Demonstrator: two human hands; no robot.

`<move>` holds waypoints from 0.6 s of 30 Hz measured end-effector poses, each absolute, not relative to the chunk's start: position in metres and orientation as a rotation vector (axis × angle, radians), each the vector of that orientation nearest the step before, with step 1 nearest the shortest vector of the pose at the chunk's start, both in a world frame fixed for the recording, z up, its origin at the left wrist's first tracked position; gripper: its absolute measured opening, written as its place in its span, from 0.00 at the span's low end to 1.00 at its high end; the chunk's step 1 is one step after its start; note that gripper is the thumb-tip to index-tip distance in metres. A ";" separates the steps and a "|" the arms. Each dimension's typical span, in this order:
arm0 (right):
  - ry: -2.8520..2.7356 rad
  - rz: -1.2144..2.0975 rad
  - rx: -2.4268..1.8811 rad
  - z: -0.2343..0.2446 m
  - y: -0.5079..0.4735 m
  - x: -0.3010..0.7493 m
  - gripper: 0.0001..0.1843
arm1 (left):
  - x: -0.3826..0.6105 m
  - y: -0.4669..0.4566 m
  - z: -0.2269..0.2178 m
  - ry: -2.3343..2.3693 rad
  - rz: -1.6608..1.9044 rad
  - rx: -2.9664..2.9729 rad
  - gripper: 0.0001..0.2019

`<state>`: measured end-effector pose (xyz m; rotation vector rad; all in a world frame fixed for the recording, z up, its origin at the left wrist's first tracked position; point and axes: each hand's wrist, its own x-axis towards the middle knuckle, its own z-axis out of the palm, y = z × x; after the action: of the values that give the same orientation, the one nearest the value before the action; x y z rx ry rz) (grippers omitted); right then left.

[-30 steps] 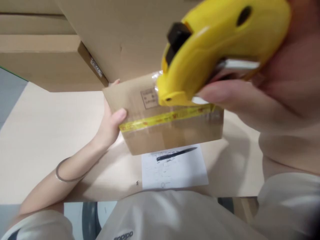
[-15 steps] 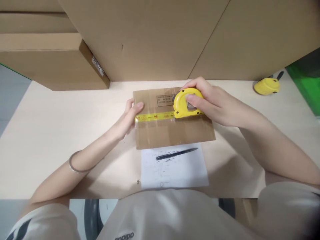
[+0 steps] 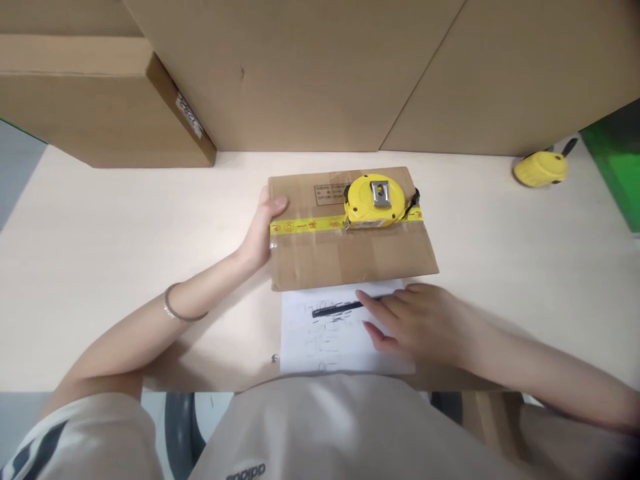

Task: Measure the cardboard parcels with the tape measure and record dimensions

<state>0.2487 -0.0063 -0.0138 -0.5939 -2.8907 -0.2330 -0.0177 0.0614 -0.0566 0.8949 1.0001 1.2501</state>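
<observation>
A flat cardboard box [image 3: 350, 253] lies on the pale table [image 3: 110, 227]. A yellow tape measure [image 3: 375, 200] rests on top of it, its yellow blade [image 3: 305, 225] drawn out to the box's left edge. My left hand [image 3: 264, 230] grips that left edge, thumb pressed on the blade's end. My right hand [image 3: 423, 323] lies on a white sheet of paper [image 3: 320, 340] in front of the box, fingers spread, fingertips touching a black pen [image 3: 337, 308]. Nothing is in the right hand.
Large cardboard boxes [image 3: 310, 73] stand along the back, and another box [image 3: 100, 100] juts out at the back left. A second yellow tape measure [image 3: 541, 168] lies at the far right beside a green bin [image 3: 615, 167]. A chair [image 3: 180, 427] shows below the table edge.
My right hand let go of the tape measure, leaving it on the box, and came down to the paper by the pen. The left hand stayed on the box's left edge.
</observation>
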 end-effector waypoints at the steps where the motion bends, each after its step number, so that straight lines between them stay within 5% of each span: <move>1: -2.890 -0.298 -0.608 -0.026 -0.015 0.252 0.17 | -0.015 0.061 -0.055 1.004 1.291 0.837 0.23; 6: -2.853 -0.379 -0.784 -0.064 -0.027 0.262 0.18 | -0.011 0.062 -0.054 0.981 1.331 0.679 0.24; 18: -2.780 -0.269 -0.710 -0.055 -0.017 0.264 0.18 | -0.012 0.068 -0.052 1.035 1.229 0.853 0.26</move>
<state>0.2640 -0.0168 -0.0551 -0.7096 -2.7802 -0.2695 -0.0124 0.0678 -0.0524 0.8529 1.0351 1.2291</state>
